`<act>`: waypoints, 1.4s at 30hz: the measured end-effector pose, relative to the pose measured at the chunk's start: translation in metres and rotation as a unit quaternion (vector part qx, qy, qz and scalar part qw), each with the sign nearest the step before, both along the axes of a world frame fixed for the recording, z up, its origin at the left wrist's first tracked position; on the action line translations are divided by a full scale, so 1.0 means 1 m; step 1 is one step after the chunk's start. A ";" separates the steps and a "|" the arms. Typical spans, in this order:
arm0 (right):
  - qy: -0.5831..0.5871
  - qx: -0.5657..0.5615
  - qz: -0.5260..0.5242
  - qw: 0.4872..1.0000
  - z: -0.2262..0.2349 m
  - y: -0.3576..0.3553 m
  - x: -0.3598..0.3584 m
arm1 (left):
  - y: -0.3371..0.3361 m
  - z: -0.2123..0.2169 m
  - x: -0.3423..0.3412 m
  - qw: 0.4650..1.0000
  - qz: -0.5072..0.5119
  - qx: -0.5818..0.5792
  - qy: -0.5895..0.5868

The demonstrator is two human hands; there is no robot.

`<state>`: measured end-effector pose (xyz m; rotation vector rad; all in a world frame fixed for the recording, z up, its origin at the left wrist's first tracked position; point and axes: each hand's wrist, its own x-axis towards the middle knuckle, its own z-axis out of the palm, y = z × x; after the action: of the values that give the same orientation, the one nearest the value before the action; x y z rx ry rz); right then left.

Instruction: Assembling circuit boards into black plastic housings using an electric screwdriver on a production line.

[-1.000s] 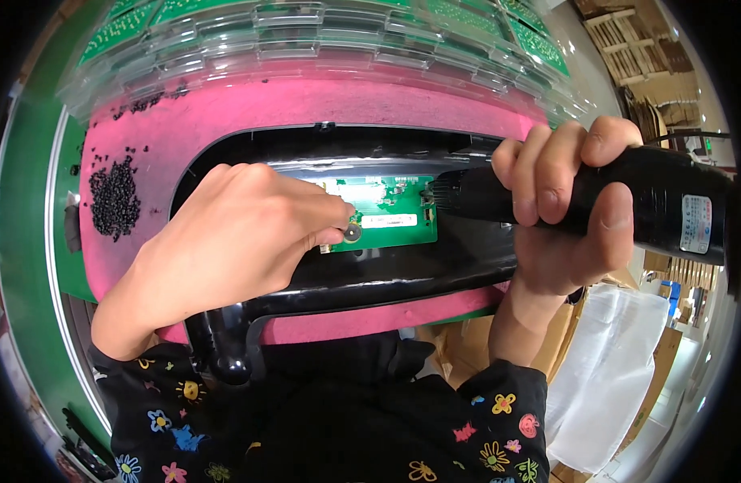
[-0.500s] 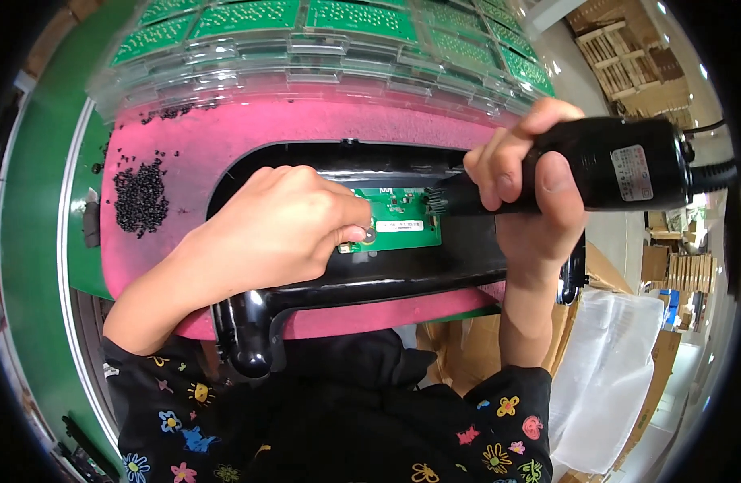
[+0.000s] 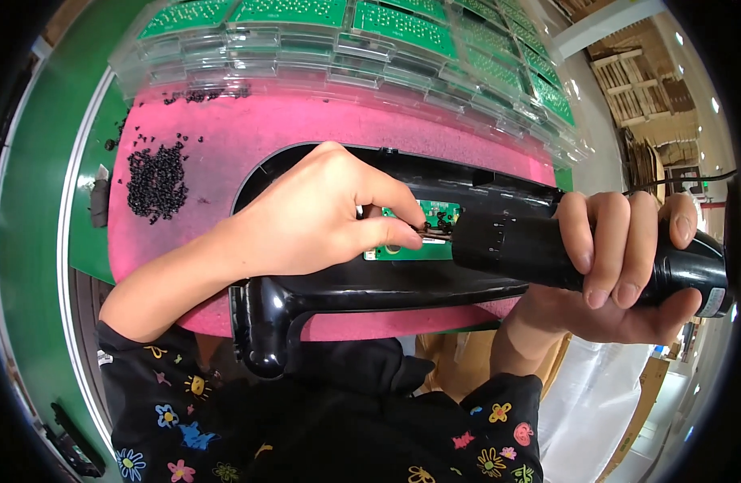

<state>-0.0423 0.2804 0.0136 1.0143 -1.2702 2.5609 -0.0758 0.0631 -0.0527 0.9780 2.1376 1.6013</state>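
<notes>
- Two bare hands work over a black plastic housing (image 3: 370, 282) that lies on a pink foam pad (image 3: 306, 137), seen from the head camera looking down.
- Closed around a black electric screwdriver (image 3: 563, 253), the right hand (image 3: 620, 274) has four fingers wrapped over the barrel and the thumb under it; the tool lies nearly level, its nose pointing toward the person's left.
- Pinched shut, the left hand (image 3: 306, 225) presses thumb and forefinger together at the screwdriver's tip, just where the bit meets a small green circuit board (image 3: 410, 241); whatever small piece sits between the fingertips is too small to make out.
- That circuit board sits in the recess at the middle of the black housing, partly hidden by the left hand and the tool's nose.
- A heap of small black screws (image 3: 155, 181) lies on the pink pad to the left, well apart from both hands, with a few strays scattered toward the pad's far edge.
- Clear plastic trays (image 3: 306, 48) holding rows of green circuit boards (image 3: 290, 10) run along the far side of the pad.
- Under the pad, the table (image 3: 32, 201) shows a green surface at left.
- Black sleeves with coloured flower prints (image 3: 169, 419) enter from the lower edge.
</notes>
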 end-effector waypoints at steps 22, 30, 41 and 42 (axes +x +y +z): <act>-0.004 0.008 0.011 1.000 -0.015 0.008 -0.003 | 0.006 -0.009 0.001 0.987 0.039 -0.039 0.153; -0.028 -0.070 -0.043 0.996 -0.013 0.008 0.005 | 0.006 -0.011 -0.001 0.990 0.039 0.036 0.128; 0.003 -0.088 -0.056 0.994 -0.015 0.002 0.009 | 0.008 -0.012 -0.002 0.996 -0.008 0.059 0.060; 0.017 -0.090 -0.054 0.994 -0.016 0.002 0.008 | 0.007 -0.009 -0.001 0.999 -0.020 0.046 0.016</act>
<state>-0.0341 0.2821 -0.0023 0.9231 -1.0328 2.5118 -0.0771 0.0705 -0.0619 1.0742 2.0673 1.6897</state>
